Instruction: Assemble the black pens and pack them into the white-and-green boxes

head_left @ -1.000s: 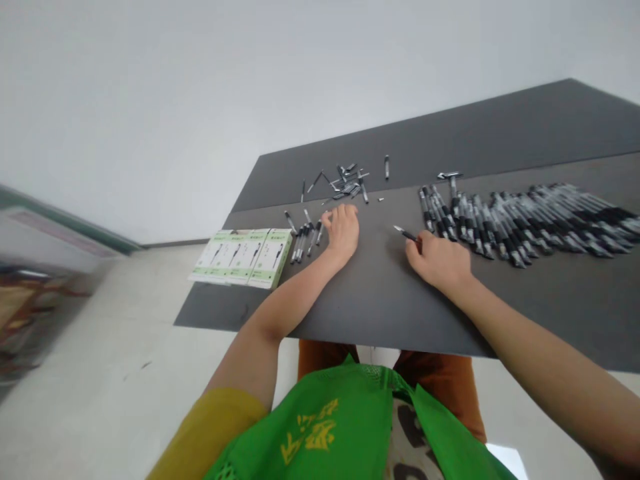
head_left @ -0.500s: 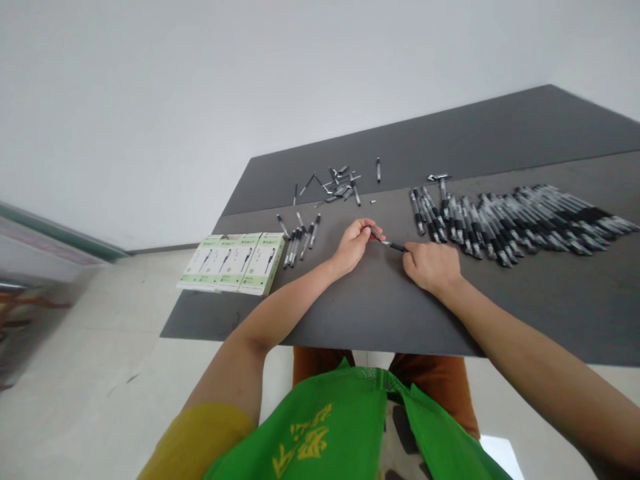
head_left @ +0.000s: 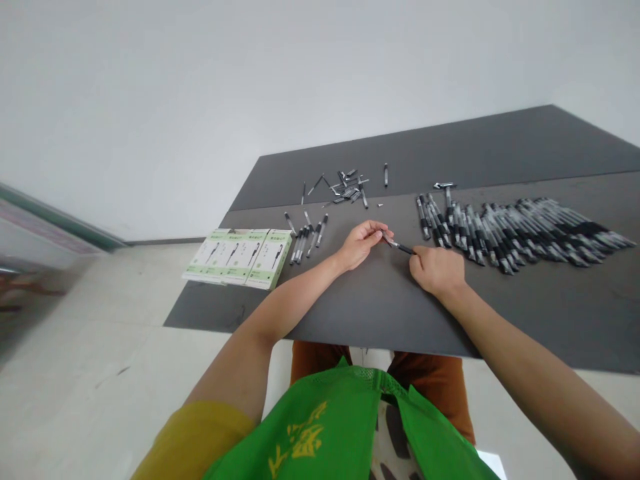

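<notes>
My right hand (head_left: 438, 269) is closed around the barrel of a gel pen (head_left: 405, 250), its black grip and pale tip pointing left. The fingertips of my left hand (head_left: 361, 245) pinch a small dark pen cap (head_left: 387, 237) at the pen's tip end. Whether cap and tip touch is too small to tell. Both hands are just above the grey table (head_left: 350, 307). To their right lies a long spread of clear pens with black grips (head_left: 515, 230). Beyond my left hand is a loose heap of dark caps and pen parts (head_left: 350, 190).
Several pens (head_left: 307, 239) lie beside green-and-white pen boxes (head_left: 240, 257) at the table's left. A single pen (head_left: 386, 175) and a tiny pale piece (head_left: 380, 205) lie farther back. A white wall (head_left: 320, 73) stands behind the table.
The view has shifted slightly. Both hands keep their hold, and the cap and the pen's tip appear somewhat closer together, with the pen tilted a little more.
</notes>
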Available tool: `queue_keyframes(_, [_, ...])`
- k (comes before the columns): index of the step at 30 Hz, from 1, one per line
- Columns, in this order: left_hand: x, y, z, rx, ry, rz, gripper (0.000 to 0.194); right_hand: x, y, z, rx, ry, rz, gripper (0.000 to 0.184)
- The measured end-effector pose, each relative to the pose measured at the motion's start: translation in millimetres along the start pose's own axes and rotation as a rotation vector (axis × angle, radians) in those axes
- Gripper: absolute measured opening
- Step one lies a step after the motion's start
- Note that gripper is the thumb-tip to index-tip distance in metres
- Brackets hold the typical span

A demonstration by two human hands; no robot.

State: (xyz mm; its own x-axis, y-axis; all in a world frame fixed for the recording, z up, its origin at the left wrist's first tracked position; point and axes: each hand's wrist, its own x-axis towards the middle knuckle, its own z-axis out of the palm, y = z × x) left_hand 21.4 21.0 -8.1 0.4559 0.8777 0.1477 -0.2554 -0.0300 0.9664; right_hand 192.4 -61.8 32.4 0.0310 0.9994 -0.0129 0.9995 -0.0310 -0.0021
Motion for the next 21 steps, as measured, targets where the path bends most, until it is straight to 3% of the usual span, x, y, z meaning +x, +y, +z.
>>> queue_keyframes(9, [1, 3, -9.2, 0.198, -0.222, -0.053, 0.048, -5, -4, -8, 0.021, 0.006, 0.058, 0.044])
queue_keyframes(21, [-2, 12, -11.9, 0.627, -0.419, 0.097, 0.032, -12, -11, -8, 0.041, -0.153, 0.031, 0.043])
